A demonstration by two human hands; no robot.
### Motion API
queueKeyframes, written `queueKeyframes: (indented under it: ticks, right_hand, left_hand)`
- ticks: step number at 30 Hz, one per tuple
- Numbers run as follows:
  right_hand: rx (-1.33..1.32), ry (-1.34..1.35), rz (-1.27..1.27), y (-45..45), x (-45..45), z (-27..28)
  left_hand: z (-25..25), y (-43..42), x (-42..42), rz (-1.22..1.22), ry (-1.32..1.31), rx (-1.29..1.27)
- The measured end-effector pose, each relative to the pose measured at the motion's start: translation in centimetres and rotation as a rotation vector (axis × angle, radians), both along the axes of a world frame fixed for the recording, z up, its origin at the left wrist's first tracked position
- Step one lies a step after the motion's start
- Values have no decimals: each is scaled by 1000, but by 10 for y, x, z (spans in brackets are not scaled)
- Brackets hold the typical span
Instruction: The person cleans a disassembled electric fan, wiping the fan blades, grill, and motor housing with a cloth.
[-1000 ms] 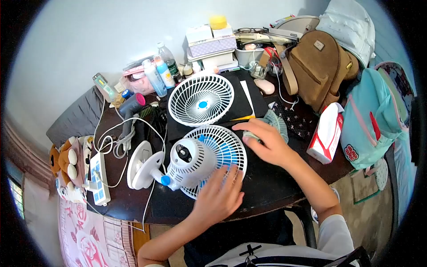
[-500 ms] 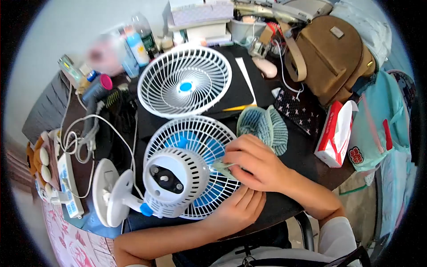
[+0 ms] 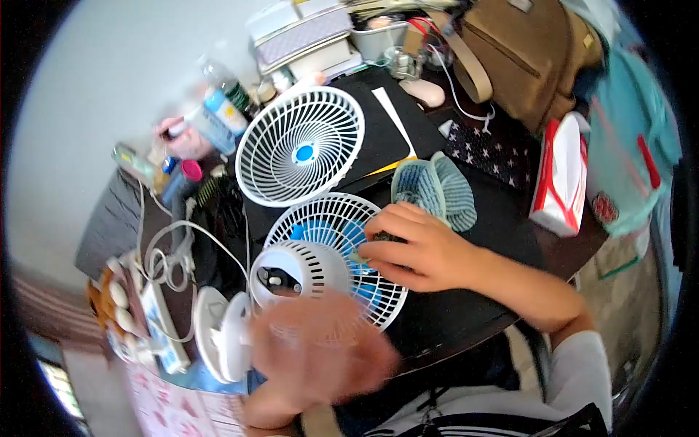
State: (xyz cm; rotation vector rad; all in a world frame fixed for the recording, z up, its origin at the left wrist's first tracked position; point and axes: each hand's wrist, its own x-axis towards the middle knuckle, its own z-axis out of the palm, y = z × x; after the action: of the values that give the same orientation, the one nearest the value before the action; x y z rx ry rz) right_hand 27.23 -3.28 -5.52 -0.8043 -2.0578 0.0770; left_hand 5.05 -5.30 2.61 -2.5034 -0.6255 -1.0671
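A white desk fan (image 3: 302,266) lies tipped over on the black table mat, its motor housing facing up, with blue blades visible through the rear grille (image 3: 389,298). My right hand (image 3: 415,247) is at the grille's right side, its fingers closed on a pale green cloth (image 3: 356,257), most of which is hidden. My left hand (image 3: 320,353) is smeared by motion in front of the lower part of the fan, and its fingers cannot be made out. Beyond the fan lies the detached front grille (image 3: 335,164) with a blue centre. A striped green-blue fabric item (image 3: 453,191) rests beside my right hand.
A power strip (image 3: 164,328) and looping white cables lie at the left. Bottles (image 3: 226,113) and stacked boxes (image 3: 302,36) line the back. On the right are a red-and-white tissue pack (image 3: 561,175), a brown backpack (image 3: 520,62) and a turquoise bag (image 3: 626,138).
My left hand has left the lower edge of the grille and moved left, in front of the motor housing. My right hand stays at the grille with the cloth. The head view has shifted.
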Motion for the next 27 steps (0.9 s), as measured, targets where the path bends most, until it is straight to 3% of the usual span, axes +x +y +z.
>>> queueKeyframes:
  ticks: [1, 5, 11, 15, 20, 27]
  right_hand:
    - [25, 22, 10, 2, 1, -4]
    - [4, 56, -29, -1, -4, -6]
    - [-171, 590, 8, 3, -34, 13]
    - [-322, 562, 40, -12, -56, 18]
    - [-68, 372, 118, -23, -59, 2]
    - [-16, 405, -43, -16, -61, -4]
  left_hand:
    - [16, 7, -6, 156, -84, -114]
    - [18, 55, -31, -133, -6, -697]
    - [-6, 57, -30, -173, -254, -710]
    - [-9, 57, -31, -169, -318, -751]
    - [-9, 57, -30, -187, -335, -763]
    - [-9, 58, -31, -194, -330, -763]
